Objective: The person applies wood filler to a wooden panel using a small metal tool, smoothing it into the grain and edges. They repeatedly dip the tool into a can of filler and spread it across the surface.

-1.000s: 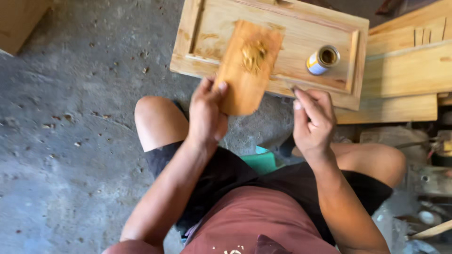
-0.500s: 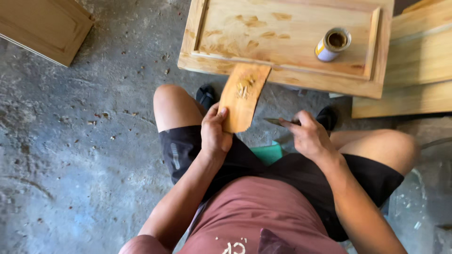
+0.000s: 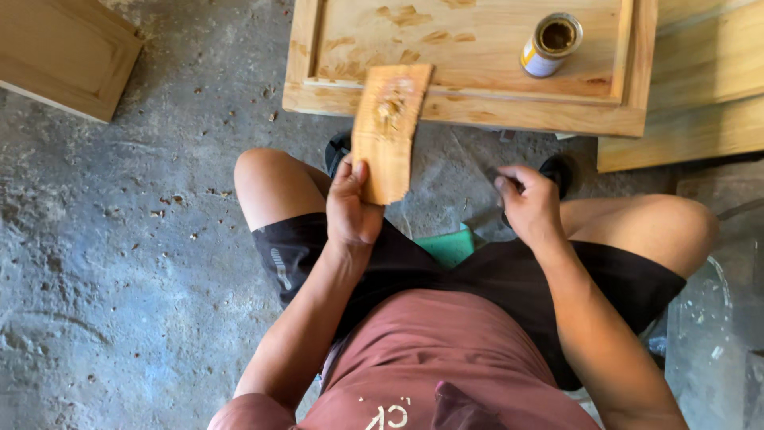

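In the head view, your left hand (image 3: 354, 209) pinches the small wooden board (image 3: 390, 131) by its near end; since a second ago you've drawn it lower, toward your knees, its putty smear facing up. Your right hand (image 3: 529, 203) is curled shut; I cannot tell around what. The open tin (image 3: 551, 44) stands on the wooden panel (image 3: 477, 95), upper right. The concrete floor (image 3: 119, 279) is dusty and chip-strewn.

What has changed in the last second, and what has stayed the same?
The left hand kept its grip on the small wooden board and drew it off the wooden panel, nearer the knees. The right hand stayed closed on a thin tool, hardly visible now. The open can remained on the panel.
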